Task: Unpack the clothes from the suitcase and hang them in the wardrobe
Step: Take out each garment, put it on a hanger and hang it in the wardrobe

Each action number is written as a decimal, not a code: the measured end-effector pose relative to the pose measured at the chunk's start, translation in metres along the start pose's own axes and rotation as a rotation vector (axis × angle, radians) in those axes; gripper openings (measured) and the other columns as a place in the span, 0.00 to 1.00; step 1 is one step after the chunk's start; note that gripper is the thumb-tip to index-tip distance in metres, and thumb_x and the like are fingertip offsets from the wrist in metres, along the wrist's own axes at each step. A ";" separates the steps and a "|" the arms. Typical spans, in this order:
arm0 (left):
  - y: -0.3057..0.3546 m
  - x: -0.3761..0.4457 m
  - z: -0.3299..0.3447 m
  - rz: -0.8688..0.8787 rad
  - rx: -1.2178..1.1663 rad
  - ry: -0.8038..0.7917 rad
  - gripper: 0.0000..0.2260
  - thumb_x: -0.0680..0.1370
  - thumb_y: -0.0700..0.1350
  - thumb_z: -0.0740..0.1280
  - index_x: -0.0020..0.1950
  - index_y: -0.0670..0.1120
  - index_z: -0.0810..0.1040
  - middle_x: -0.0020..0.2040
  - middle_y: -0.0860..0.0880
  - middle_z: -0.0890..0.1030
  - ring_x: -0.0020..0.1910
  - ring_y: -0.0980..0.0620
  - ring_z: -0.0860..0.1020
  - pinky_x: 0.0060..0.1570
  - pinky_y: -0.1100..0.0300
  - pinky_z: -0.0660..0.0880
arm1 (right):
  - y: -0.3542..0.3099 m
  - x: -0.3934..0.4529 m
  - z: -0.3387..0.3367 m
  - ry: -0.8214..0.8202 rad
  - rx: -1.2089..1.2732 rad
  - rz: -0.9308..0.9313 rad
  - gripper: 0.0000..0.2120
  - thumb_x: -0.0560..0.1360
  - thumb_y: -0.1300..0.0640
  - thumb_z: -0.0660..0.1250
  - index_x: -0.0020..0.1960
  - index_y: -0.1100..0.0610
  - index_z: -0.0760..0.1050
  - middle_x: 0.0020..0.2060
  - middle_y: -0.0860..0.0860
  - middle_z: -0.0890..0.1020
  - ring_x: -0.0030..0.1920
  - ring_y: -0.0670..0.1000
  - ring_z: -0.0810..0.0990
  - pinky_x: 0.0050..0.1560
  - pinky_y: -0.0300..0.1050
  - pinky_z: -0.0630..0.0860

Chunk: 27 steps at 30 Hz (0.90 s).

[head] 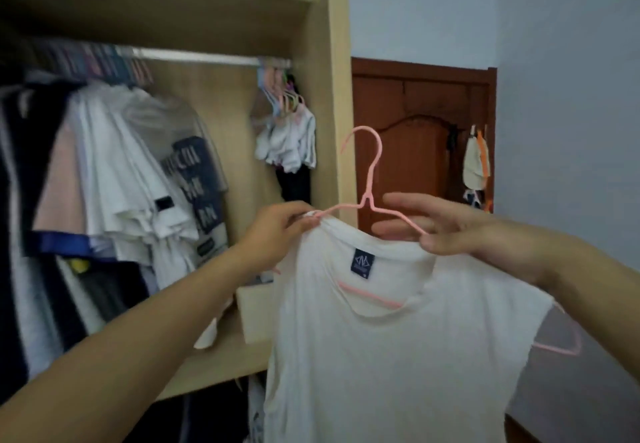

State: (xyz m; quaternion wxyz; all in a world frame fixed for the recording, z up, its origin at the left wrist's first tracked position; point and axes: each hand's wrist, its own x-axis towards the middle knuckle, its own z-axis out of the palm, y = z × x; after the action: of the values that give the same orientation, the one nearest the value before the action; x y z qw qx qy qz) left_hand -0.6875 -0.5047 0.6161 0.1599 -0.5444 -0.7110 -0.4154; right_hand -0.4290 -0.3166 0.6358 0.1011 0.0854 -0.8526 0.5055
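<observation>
I see a white T-shirt (381,356) with a dark blue neck label, draped crookedly on a pink hanger (367,196), held up before the open wardrobe (329,96). My left hand (277,231) pinches the shirt's shoulder onto the hanger arm; my right hand (446,228) pinches the other arm, remaining fingers spread.

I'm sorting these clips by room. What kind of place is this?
Most likely a bedroom at home: an open wooden wardrobe with shirts on its rail, a brown panelled door, and a white T-shirt being put on a pink hanger.
</observation>
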 end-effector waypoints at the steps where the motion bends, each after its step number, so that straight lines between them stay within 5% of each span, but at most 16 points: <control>1: -0.005 0.006 -0.020 -0.014 0.018 0.018 0.06 0.82 0.45 0.67 0.53 0.49 0.85 0.41 0.55 0.82 0.40 0.64 0.77 0.41 0.68 0.70 | -0.007 0.020 0.004 -0.015 -0.006 -0.060 0.29 0.77 0.59 0.65 0.77 0.50 0.64 0.70 0.49 0.76 0.71 0.49 0.73 0.71 0.48 0.71; 5: -0.042 0.036 -0.090 -0.062 0.230 0.079 0.07 0.82 0.57 0.64 0.49 0.60 0.82 0.44 0.55 0.83 0.44 0.57 0.80 0.45 0.53 0.76 | -0.019 0.117 0.020 0.028 0.094 -0.208 0.31 0.73 0.54 0.73 0.73 0.56 0.68 0.69 0.50 0.77 0.71 0.50 0.73 0.71 0.42 0.67; 9: -0.110 0.054 -0.172 -0.105 0.666 0.129 0.16 0.83 0.55 0.63 0.68 0.53 0.77 0.63 0.50 0.78 0.61 0.48 0.77 0.59 0.51 0.75 | -0.043 0.216 0.032 0.071 0.129 -0.281 0.46 0.55 0.41 0.84 0.68 0.53 0.72 0.66 0.50 0.80 0.68 0.47 0.77 0.67 0.37 0.72; 13: -0.177 0.061 -0.259 -0.044 0.963 0.274 0.16 0.80 0.48 0.69 0.66 0.47 0.80 0.61 0.43 0.79 0.62 0.40 0.76 0.58 0.48 0.75 | -0.081 0.316 0.030 0.137 0.117 -0.317 0.46 0.55 0.42 0.84 0.67 0.58 0.73 0.59 0.50 0.84 0.63 0.48 0.80 0.60 0.38 0.77; 15: -0.205 0.069 -0.292 -0.024 1.085 0.378 0.16 0.76 0.47 0.73 0.64 0.46 0.82 0.61 0.40 0.79 0.61 0.37 0.77 0.59 0.44 0.76 | -0.098 0.363 0.027 0.147 0.197 -0.340 0.44 0.53 0.46 0.86 0.65 0.59 0.75 0.58 0.53 0.84 0.60 0.51 0.83 0.56 0.41 0.80; 19: -0.243 0.093 -0.333 -0.026 1.116 0.495 0.20 0.74 0.46 0.75 0.66 0.45 0.80 0.65 0.35 0.77 0.64 0.33 0.75 0.62 0.39 0.73 | -0.112 0.461 0.023 0.281 0.192 -0.347 0.21 0.79 0.64 0.66 0.71 0.64 0.70 0.59 0.52 0.82 0.60 0.51 0.81 0.67 0.47 0.75; 23: -0.279 0.116 -0.352 -0.103 1.047 0.545 0.23 0.80 0.54 0.65 0.74 0.49 0.72 0.72 0.39 0.72 0.70 0.37 0.70 0.68 0.41 0.69 | -0.111 0.556 0.031 0.388 -0.058 -0.322 0.26 0.78 0.70 0.66 0.74 0.64 0.67 0.66 0.52 0.78 0.68 0.50 0.75 0.74 0.48 0.66; 27: -0.311 0.140 -0.369 -0.133 1.172 0.537 0.26 0.79 0.60 0.55 0.70 0.49 0.76 0.67 0.41 0.78 0.66 0.40 0.75 0.68 0.43 0.70 | -0.151 0.645 0.027 0.419 -0.081 -0.314 0.19 0.77 0.78 0.58 0.64 0.65 0.72 0.48 0.54 0.77 0.52 0.50 0.76 0.46 0.30 0.73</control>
State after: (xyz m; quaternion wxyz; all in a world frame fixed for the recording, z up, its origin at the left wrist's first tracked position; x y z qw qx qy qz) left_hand -1.1030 -0.7163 0.8047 0.5765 -0.1989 -0.7875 -0.0891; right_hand -1.0166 -0.4400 0.9181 0.3558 0.1059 -0.8091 0.4556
